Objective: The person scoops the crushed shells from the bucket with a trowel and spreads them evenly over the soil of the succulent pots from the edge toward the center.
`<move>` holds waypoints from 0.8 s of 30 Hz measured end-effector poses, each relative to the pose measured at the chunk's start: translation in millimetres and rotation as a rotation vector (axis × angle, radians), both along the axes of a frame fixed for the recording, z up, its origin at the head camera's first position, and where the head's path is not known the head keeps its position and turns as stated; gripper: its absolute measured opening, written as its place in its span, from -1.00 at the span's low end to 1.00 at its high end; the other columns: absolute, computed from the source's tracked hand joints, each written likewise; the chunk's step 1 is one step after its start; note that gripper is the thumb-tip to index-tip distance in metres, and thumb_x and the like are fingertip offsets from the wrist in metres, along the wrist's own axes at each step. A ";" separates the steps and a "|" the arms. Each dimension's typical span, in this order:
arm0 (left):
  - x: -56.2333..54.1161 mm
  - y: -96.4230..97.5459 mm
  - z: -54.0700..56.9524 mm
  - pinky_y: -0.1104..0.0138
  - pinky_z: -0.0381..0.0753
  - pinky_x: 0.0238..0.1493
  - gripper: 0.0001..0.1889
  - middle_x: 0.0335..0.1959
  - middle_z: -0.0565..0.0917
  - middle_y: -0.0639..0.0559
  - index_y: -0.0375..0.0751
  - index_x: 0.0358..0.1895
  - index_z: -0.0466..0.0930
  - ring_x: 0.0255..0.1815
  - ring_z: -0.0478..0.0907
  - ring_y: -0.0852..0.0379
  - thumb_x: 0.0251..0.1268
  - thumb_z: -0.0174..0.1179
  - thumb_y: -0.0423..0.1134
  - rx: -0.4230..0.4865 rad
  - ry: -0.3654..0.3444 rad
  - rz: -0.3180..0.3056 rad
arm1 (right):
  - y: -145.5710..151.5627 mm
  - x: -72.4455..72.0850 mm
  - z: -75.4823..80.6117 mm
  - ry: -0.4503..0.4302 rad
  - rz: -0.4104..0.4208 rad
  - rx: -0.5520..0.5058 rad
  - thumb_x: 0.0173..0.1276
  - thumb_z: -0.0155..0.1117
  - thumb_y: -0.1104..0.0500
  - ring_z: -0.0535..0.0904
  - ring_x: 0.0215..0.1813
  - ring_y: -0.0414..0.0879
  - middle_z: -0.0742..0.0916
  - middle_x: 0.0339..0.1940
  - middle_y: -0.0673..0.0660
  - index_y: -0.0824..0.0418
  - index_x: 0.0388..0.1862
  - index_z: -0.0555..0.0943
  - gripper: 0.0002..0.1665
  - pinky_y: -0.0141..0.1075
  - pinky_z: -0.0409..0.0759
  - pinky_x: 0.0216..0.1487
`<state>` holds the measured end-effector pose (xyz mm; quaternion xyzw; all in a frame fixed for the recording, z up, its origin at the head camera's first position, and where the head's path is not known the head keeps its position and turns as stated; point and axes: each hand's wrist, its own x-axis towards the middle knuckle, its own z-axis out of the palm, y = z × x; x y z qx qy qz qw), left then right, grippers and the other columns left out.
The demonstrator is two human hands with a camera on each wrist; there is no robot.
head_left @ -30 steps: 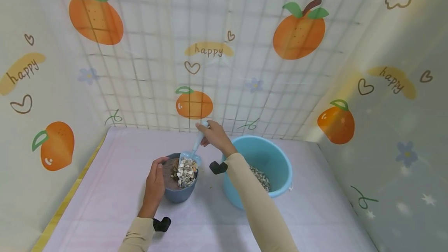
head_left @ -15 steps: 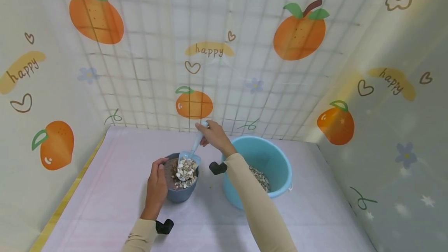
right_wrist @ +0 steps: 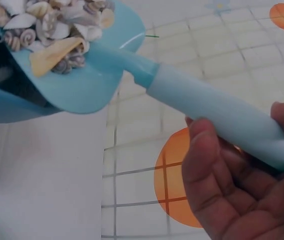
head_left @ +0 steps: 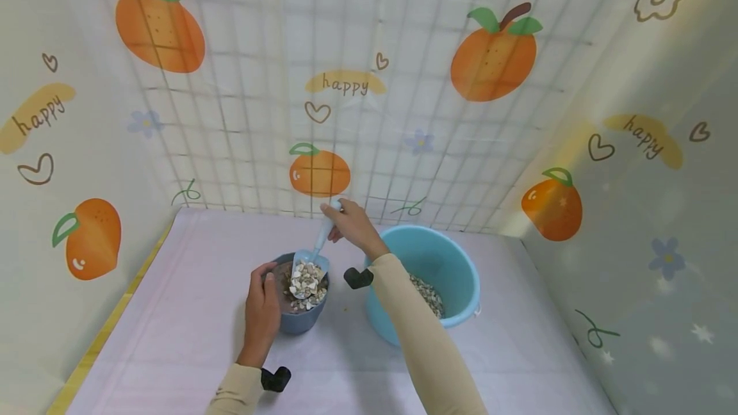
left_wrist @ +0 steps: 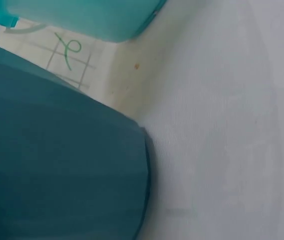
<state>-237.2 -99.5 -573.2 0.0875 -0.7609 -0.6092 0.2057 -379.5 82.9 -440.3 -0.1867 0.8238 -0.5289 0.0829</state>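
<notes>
the light blue scoop (head_left: 318, 252) sits over the right half of the dark blue pot (head_left: 300, 322), its blade heaped with shells (right_wrist: 56, 35); loose shells (head_left: 309, 303) lie in the pot by the blade's near edge. whether the blade touches them is hard to tell. beyond the pot's far side, the right hand (head_left: 354, 226) holds the scoop's handle between thumb and curled fingers. at the pot's left, the left hand (head_left: 262, 309) grips the rim with bent fingers. to pour well, the blade should stay low inside the rim and tip gradually, sliding shells off evenly, while the left hand braces the pot. right of the pot stands a bright blue bucket (head_left: 452, 261), with a shell mix (head_left: 427, 295) inside.
</notes>
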 end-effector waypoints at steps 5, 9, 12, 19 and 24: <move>1.9 4.3 -2.0 -0.12 0.32 0.39 -0.51 0.44 0.45 -0.16 -0.18 0.45 0.36 0.49 0.34 -0.14 0.78 -0.24 0.04 0.008 0.009 0.014 | 0.6 0.5 -0.6 0.011 0.013 0.006 0.64 0.12 -0.21 0.73 -0.33 0.25 0.73 -0.46 0.26 0.30 -0.14 0.44 -0.45 -0.14 0.74 -0.27; 3.0 6.4 -4.3 -0.11 0.36 0.35 -0.51 0.43 0.46 -0.16 -0.18 0.45 0.36 0.44 0.38 -0.14 0.77 -0.22 0.05 0.011 0.010 0.026 | 0.5 0.4 -1.1 0.015 0.018 0.011 0.64 0.12 -0.22 0.72 -0.40 0.10 0.73 -0.46 0.25 0.30 -0.11 0.45 -0.44 -0.14 0.74 -0.27; 3.8 7.4 -4.5 -0.11 0.37 0.33 -0.51 0.43 0.46 -0.16 -0.18 0.46 0.35 0.42 0.40 -0.13 0.77 -0.21 0.05 0.011 0.010 0.025 | 0.2 0.4 -1.0 0.019 0.021 0.006 0.64 0.12 -0.22 0.72 -0.41 0.07 0.73 -0.46 0.25 0.33 -0.09 0.48 -0.43 -0.14 0.74 -0.27; 5.7 10.3 -2.8 -0.10 0.33 0.38 -0.52 0.43 0.44 -0.19 -0.21 0.46 0.33 0.46 0.36 -0.13 0.77 -0.20 0.01 0.019 0.020 0.030 | -0.8 0.4 -0.9 0.015 0.024 -0.010 0.63 0.15 -0.21 0.72 -0.32 0.26 0.73 -0.46 0.26 0.39 -0.07 0.50 -0.39 -0.06 0.75 -0.22; 8.8 15.0 -1.2 -0.11 0.25 0.45 -0.52 0.46 0.38 -0.24 -0.27 0.48 0.28 0.52 0.28 -0.16 0.76 -0.18 -0.03 0.034 0.011 0.015 | -0.8 -0.1 -2.2 0.013 0.023 -0.007 0.62 0.15 -0.22 0.72 -0.27 0.34 0.74 -0.45 0.25 0.31 -0.10 0.51 -0.44 -0.08 0.75 -0.24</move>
